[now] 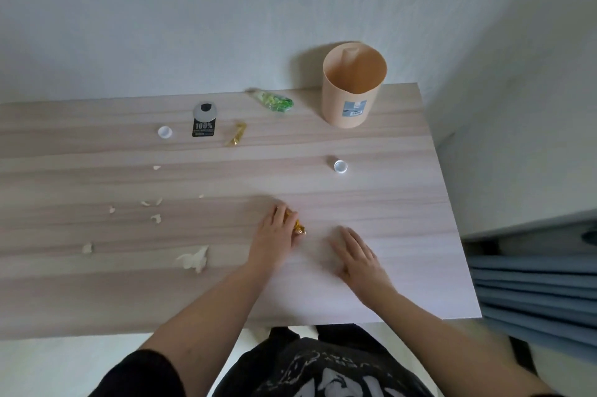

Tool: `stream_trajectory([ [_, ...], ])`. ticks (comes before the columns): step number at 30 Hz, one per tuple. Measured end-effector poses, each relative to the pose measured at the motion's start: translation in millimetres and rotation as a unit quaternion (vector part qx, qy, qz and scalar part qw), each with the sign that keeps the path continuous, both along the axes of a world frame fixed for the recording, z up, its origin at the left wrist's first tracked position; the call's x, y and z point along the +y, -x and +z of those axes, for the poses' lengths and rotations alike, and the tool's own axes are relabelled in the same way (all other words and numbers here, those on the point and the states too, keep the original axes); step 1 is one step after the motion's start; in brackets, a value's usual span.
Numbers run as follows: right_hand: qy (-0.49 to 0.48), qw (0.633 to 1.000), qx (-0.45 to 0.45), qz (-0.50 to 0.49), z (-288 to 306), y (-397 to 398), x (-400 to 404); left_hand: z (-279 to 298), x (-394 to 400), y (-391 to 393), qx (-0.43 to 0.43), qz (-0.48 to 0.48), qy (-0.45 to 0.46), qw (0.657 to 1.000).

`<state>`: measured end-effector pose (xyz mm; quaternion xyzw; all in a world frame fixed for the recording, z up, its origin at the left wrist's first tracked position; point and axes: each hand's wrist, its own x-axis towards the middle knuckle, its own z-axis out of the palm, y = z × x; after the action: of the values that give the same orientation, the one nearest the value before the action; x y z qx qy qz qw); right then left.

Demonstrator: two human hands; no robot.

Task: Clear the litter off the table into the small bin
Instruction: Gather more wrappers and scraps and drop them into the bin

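Observation:
A peach-coloured small bin (353, 86) stands upright at the table's far right, its mouth showing nothing inside. My left hand (274, 235) lies on the table with its fingers curled over a gold wrapper (299, 228), whose end pokes out on the right. My right hand (358, 256) rests flat beside it, fingers apart, holding nothing. Other litter lies farther off: a second gold wrapper (236, 134), a green clear wrapper (273, 100), a black tag (204, 120), two white bottle caps (165, 131) (340, 166) and several torn paper scraps (193, 258) at the left.
The wooden table (403, 235) stands against a pale wall and ends at its right edge near the bin. A grey-blue curtain (536, 286) hangs to the right of the table. My dark shirt is at the bottom.

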<state>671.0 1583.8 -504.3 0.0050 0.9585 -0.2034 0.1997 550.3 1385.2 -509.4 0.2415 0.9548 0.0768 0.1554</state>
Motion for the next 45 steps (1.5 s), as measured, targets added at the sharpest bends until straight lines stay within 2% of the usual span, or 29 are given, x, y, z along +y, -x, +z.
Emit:
stream_trajectory([
  [4, 0.024, 0.995, 0.059, -0.073, 1, 7, 1, 5, -11, -3, 0.038, -0.035, -0.025, 0.998],
  [8, 0.026, 0.988, 0.027, -0.149, 13, 26, -2, 15, -18, 5, 0.031, -0.098, 0.020, 0.994],
  [12, 0.051, 0.980, 0.028, -0.190, 28, 38, -9, 34, -27, 8, 0.075, -0.049, 0.016, 0.996],
  [16, 0.056, 0.974, 0.049, -0.213, 39, 51, -22, 46, -53, 10, 0.091, -0.043, -0.072, 0.992],
  [19, 0.067, 0.966, 0.053, -0.243, 44, 62, -35, 51, -85, 9, 0.120, -0.005, -0.083, 0.989],
  [24, -0.014, 0.977, 0.027, -0.213, 50, 77, -52, 49, -154, 5, 0.134, 0.094, -0.061, 0.985],
  [28, -0.043, 0.979, 0.011, -0.200, 52, 85, -67, 30, -191, -2, 0.054, 0.155, -0.003, 0.987],
  [31, -0.051, 0.980, 0.009, -0.192, 55, 89, -78, 14, -199, -10, -0.006, 0.162, 0.025, 0.986],
  [37, -0.059, 0.977, 0.020, -0.205, 57, 90, -84, 2, -191, -16, -0.025, 0.137, 0.000, 0.990],
  [41, -0.063, 0.973, 0.033, -0.221, 58, 92, -75, 4, -185, -4, -0.070, 0.115, -0.002, 0.991],
  [45, -0.045, 0.968, 0.042, -0.244, 58, 100, -55, 13, -173, 12, -0.085, 0.142, -0.065, 0.984],
])
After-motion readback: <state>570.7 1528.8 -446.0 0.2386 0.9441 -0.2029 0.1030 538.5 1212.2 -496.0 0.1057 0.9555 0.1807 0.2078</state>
